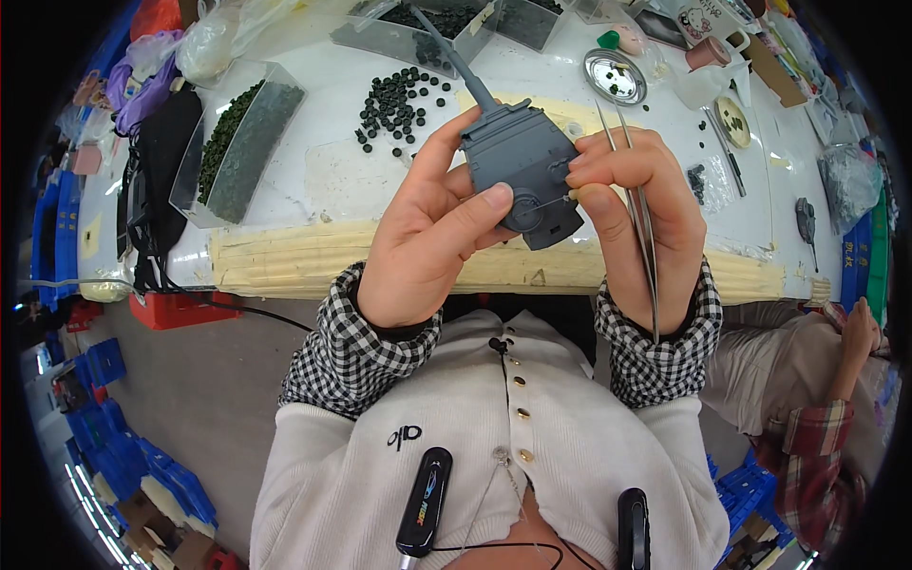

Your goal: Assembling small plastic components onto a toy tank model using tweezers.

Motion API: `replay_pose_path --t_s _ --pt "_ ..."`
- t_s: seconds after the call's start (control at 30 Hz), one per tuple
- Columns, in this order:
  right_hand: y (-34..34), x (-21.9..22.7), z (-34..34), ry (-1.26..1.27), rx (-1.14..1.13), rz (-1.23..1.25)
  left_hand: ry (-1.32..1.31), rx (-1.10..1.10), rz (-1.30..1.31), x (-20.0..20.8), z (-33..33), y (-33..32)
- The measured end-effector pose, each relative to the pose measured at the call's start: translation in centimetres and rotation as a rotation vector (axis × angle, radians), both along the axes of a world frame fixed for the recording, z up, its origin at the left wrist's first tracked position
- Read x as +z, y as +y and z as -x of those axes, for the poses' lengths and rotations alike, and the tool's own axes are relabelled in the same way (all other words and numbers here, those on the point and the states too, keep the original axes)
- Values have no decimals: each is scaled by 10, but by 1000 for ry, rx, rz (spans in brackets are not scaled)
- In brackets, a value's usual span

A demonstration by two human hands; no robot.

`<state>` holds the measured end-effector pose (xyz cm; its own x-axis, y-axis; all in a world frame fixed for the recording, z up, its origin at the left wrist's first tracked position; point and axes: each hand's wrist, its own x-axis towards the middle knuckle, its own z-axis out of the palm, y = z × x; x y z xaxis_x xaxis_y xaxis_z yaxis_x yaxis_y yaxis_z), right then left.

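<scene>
Gripping the grey toy tank top [518, 147] in the middle of the frame, the left hand [413, 252] presses its thumb on the face, fingers behind. The right hand [673, 218] curls around shiny metal tweezers [650, 261], thumb and finger close at the toy's edge; I cannot tell what they pinch. The toy looks light, hard and smooth. Its long gun [458, 62] might snap, so the wide part seems best to hold. Farther up lie round black bits [387, 112]; at upper left, a clear, stiff box [258, 157] holds rough green crumbs [221, 142].

bright white table [328, 119], dimmer gray floor [228, 380], glowing lights [87, 503] low at left, sides bent and blurry, black corners
</scene>
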<state>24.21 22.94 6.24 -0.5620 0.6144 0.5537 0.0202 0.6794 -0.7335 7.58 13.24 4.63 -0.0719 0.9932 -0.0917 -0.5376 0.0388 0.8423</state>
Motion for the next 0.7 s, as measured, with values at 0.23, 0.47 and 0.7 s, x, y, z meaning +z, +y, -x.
replay_pose_path --t_s 0.23,0.47,0.7 --pt "3 -3 -3 207 18 170 3 19 -8 -1 3 0" --pt "29 -8 -10 99 -432 -13 -119 27 -61 5 31 4" --pt "44 -24 2 -248 -440 -412 -301 -37 -105 0 49 8"
